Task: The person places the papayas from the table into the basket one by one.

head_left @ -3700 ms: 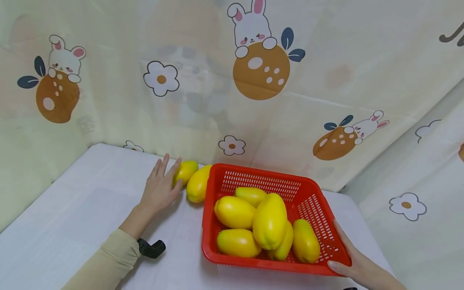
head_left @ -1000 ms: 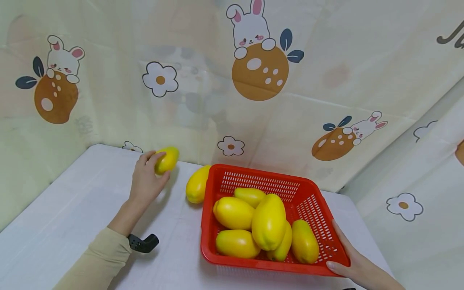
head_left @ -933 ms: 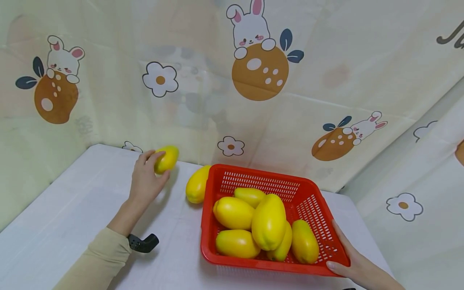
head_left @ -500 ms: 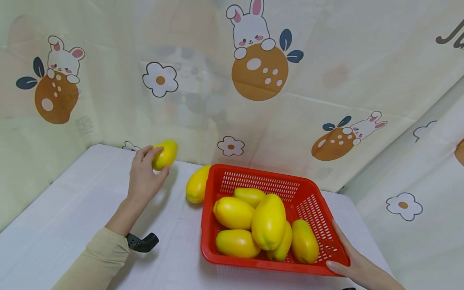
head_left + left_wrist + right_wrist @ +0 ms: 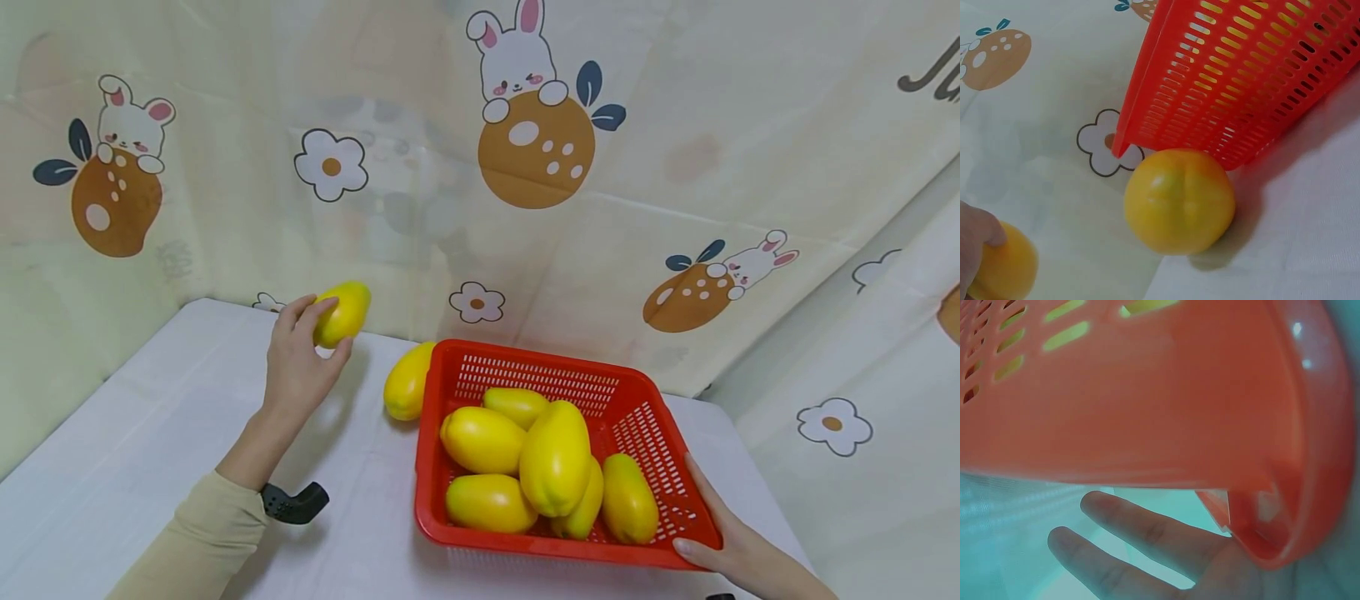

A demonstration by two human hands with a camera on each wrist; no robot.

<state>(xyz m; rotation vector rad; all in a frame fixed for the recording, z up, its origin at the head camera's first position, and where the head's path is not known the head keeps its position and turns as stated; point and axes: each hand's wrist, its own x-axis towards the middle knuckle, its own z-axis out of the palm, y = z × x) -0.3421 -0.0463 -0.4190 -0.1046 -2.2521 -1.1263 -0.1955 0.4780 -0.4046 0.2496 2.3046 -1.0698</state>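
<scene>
In the head view my left hand [image 5: 303,358] holds a yellow papaya [image 5: 347,313] between thumb and fingers, raised near the back edge of the table. Part of that hand and the held papaya [image 5: 1009,265] show at the lower left of the left wrist view. A second papaya [image 5: 406,385] lies on the table against the left side of a red plastic basket [image 5: 525,543]. Inside the basket several papayas [image 5: 557,458] are heaped. My right hand [image 5: 738,546] grips the basket's front right corner, thumb on the rim; two fingers [image 5: 1147,531] extend outside it in the right wrist view.
A white cloth covers the table [image 5: 150,433]. Directly behind it hangs a cream curtain [image 5: 405,233] printed with rabbits, fruit and flowers, and another curtain closes off the right side. A black wrist device [image 5: 296,503] sits below my left wrist.
My left hand took hold of the papaya that lay beside the one at the basket, then moved it left and upward. The basket and right hand have stayed in place.
</scene>
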